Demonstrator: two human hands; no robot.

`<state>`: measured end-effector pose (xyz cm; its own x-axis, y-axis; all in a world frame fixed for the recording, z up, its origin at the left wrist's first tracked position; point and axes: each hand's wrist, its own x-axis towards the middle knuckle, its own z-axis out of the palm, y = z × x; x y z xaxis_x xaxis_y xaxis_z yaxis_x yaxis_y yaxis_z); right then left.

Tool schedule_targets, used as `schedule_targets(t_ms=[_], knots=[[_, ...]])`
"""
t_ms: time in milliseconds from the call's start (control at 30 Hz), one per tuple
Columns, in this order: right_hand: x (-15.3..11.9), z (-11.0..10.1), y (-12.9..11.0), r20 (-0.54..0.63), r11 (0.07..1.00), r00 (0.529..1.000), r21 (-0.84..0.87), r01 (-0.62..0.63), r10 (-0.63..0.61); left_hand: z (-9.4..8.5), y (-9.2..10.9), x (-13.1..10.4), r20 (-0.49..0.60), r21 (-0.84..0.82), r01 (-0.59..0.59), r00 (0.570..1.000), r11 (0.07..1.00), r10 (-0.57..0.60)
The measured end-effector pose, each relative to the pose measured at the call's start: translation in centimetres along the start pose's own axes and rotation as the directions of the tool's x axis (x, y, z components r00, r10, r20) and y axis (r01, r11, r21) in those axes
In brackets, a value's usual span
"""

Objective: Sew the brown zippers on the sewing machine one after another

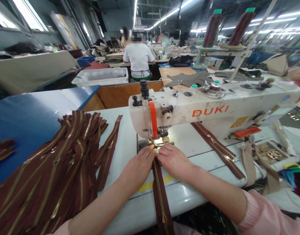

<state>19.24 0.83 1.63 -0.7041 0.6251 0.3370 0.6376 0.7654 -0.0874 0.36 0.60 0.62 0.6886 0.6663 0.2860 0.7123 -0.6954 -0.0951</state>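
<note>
A brown zipper with gold teeth (159, 192) runs from the needle area of the white sewing machine (179, 104) down over the table's front edge. Both hands close on its upper end, right below the presser foot: my left hand (141, 163) from the left, my right hand (175, 161) from the right. Their fingertips nearly meet and hide that end. Left of my left hand lies a big heap of brown zippers (66, 163), with a separate zipper (109, 150) beside it. Another brown zipper (217, 147) lies on the table right of my right hand.
A blue surface (37, 104) adjoins on the left. On the right stands a tray with metal parts (272, 153), near beige straps (249, 160). Two thread cones (212, 29) rise behind the machine. Farther back, a person in a white shirt (139, 57) sits near a white bin (101, 76).
</note>
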Motion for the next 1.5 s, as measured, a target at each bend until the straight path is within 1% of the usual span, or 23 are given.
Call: schedule_targets(t_ms=[233,367,433,733,867,1033,1200,1333,1433,1500], knots=[[0.0,0.3,0.0,0.012,0.999,0.999,0.021,-0.031,0.031,-0.2,0.0,0.1,-0.018,-0.063,0.007,1.0,0.998,-0.009],[0.0,0.2,-0.1,0.018,0.999,0.999,0.025,-0.042,0.041,-0.2,0.0,0.0,-0.032,-0.071,0.008,0.999,0.997,-0.011],[0.0,0.1,-0.1,0.024,0.998,0.999,0.034,-0.045,0.045,-0.1,0.0,-0.1,-0.043,-0.068,0.009,0.999,0.998,-0.012],[-0.1,0.2,-0.1,0.021,0.999,0.999,0.04,-0.029,0.028,0.1,0.0,-0.3,-0.057,0.011,-0.059,0.997,0.998,0.059],[-0.1,0.3,-0.1,0.007,0.998,0.999,0.044,-0.033,0.033,0.2,-0.1,-0.2,-0.055,0.011,-0.054,0.997,0.998,0.054],[0.0,0.3,-0.2,0.027,0.998,0.999,0.045,-0.04,0.039,0.1,-0.1,-0.3,-0.039,-0.005,-0.047,0.998,0.999,0.047],[-0.1,0.4,-0.2,0.023,0.998,0.998,0.045,-0.052,0.051,0.3,0.0,-0.4,-0.053,0.007,-0.055,0.997,0.998,0.056],[0.1,0.4,-0.2,0.02,0.998,0.999,0.037,-0.051,0.051,0.3,0.0,-0.1,-0.056,0.007,-0.035,0.998,0.999,0.035],[0.0,0.0,-0.3,0.018,0.996,0.997,0.035,-0.076,0.076,-0.3,0.5,-0.1,-0.059,0.016,0.006,0.998,1.0,-0.005],[-0.5,-0.6,-0.7,0.012,0.993,0.994,0.044,-0.113,0.112,-0.9,1.5,-0.9,-0.047,0.033,0.027,0.999,0.999,-0.025]])
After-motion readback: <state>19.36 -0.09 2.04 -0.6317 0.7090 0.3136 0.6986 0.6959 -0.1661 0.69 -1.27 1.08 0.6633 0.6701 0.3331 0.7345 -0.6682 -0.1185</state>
